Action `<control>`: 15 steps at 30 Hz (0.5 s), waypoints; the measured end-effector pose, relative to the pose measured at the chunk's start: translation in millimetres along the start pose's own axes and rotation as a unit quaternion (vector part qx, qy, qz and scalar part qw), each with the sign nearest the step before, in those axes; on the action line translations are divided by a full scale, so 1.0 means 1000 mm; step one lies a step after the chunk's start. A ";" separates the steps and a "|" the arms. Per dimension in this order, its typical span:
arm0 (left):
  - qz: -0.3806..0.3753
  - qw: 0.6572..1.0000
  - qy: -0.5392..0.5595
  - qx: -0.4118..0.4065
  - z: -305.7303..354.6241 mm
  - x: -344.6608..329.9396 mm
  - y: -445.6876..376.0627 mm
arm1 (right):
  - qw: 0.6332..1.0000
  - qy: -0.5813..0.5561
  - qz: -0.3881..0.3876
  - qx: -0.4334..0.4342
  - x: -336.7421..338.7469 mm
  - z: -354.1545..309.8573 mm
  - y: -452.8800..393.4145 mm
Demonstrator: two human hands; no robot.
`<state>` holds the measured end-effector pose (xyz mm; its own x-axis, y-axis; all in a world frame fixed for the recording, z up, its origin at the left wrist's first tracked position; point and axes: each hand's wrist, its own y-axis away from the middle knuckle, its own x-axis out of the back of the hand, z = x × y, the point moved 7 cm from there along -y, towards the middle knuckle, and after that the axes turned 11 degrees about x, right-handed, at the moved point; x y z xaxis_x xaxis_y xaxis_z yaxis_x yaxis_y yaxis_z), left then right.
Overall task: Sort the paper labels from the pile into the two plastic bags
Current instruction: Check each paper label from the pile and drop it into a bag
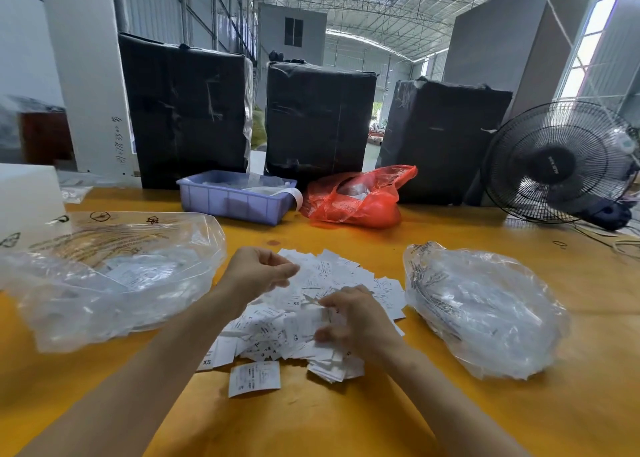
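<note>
A pile of small white paper labels (311, 314) lies in the middle of the yellow table (311, 422). One label (254, 377) lies apart at the pile's near edge. A clear plastic bag (114, 276) with labels inside sits left of the pile. A second clear bag (485, 311) sits to the right. My left hand (259, 271) hovers over the pile's far left part, fingers curled, thumb and fingertips together; whether it holds a label is unclear. My right hand (349, 314) is on the pile, blurred, pinching a label between its fingers.
A lilac plastic tray (235, 202) and a red plastic bag (360, 197) stand behind the pile. Three black wrapped bales (318, 117) line the table's back. A black fan (557, 162) stands at the back right. A white box (27, 197) sits far left.
</note>
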<state>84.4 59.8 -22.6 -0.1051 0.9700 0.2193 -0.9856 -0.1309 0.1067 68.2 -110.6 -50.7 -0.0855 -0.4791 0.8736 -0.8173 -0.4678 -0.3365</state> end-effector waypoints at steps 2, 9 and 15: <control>-0.008 1.000 -0.004 -0.001 0.000 -0.003 0.001 | 1.000 -0.005 0.028 -0.009 0.007 0.005 0.001; -0.040 0.999 -0.023 -0.002 -0.002 -0.012 0.005 | 0.986 -0.078 0.143 -0.033 0.023 0.017 0.008; -0.065 0.998 -0.025 0.006 -0.002 -0.021 0.009 | 0.950 -0.216 0.218 -0.063 0.040 0.025 0.013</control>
<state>77.3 39.0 -28.1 0.0309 0.9677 0.2503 -0.9888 -0.0071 0.1493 68.2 -154.2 -29.4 -0.2110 -0.8798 0.4260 -0.8224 -0.0758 -0.5638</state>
